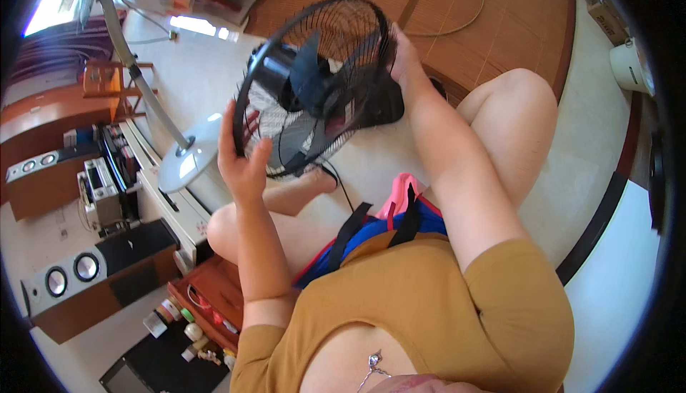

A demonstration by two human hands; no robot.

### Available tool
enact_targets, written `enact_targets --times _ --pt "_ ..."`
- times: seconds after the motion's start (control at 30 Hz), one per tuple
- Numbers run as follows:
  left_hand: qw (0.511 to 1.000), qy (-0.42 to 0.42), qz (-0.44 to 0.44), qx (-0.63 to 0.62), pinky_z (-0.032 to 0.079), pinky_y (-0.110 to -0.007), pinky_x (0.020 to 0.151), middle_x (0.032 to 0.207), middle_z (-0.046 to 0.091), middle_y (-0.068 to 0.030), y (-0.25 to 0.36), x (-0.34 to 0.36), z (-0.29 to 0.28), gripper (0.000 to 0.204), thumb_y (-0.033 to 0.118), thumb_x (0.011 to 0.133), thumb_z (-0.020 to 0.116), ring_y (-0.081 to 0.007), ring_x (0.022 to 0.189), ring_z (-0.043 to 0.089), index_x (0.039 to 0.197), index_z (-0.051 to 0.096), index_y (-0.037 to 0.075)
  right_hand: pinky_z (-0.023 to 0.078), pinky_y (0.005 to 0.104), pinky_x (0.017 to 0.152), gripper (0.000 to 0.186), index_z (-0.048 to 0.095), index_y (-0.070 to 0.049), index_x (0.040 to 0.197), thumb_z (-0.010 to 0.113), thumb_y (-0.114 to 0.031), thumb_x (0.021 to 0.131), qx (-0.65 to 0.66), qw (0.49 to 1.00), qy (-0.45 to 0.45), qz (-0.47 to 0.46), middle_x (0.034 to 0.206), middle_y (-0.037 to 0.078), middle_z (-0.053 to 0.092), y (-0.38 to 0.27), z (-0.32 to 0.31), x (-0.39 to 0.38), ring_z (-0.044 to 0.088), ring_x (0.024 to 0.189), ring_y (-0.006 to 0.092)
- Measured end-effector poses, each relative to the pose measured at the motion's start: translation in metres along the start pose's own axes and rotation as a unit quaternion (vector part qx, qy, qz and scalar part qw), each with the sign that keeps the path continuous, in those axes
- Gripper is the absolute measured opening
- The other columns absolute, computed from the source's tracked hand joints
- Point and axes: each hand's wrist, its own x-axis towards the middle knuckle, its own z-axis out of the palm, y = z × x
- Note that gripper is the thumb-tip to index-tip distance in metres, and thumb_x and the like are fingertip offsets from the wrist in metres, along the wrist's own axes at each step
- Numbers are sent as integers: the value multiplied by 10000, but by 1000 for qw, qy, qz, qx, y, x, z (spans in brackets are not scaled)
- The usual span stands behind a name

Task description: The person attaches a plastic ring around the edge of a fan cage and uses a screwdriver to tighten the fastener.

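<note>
A black fan (313,87) with a round wire guard is tilted in front of me, its dark blades showing through the open front of the cage. My left hand (244,156) holds the near left side of the guard, with the thumb on the front and the fingers round the rim. On the far right of the rim, my right hand (404,56) is closed, its fingertips partly hidden behind the wires. Below and right of the blades sits the fan's dark base (386,104). A black cord (346,191) hangs toward my lap.
At left stands a grey pole on a round pale base (187,167). Speakers (86,268) and a wooden stool (114,82) are farther left. A brown woven mat (471,28) covers the far floor. A white bucket (629,68) stands at far right. Something pink (401,191) lies on my lap.
</note>
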Motion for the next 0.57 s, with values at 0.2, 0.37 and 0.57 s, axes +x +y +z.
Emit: enact_targets --times 0.2,0.37,0.57 --pt "1000 0 -29 -13 451 -291 896 1253 531 -129 14 14 12 665 57 766 703 -186 1038 573 1357 405 0 468 306 628 247 609 -63 889 562 -304 917 32 999 -8 -39 743 56 593 2 0 -1 550 681 186" --pt "999 19 -31 6 460 -272 860 1195 565 -109 18 25 12 645 63 760 713 -160 1003 573 1343 439 25 475 325 582 220 627 -62 888 585 -277 901 21 999 -27 -36 710 51 598 7 -4 27 556 629 188" --pt "998 10 -18 53 463 -235 827 1208 568 -164 17 43 18 581 157 842 657 -208 1017 613 1362 422 51 465 402 893 359 593 -48 1094 572 -349 898 2 988 -149 36 1024 115 651 14 -30 20 599 979 266"
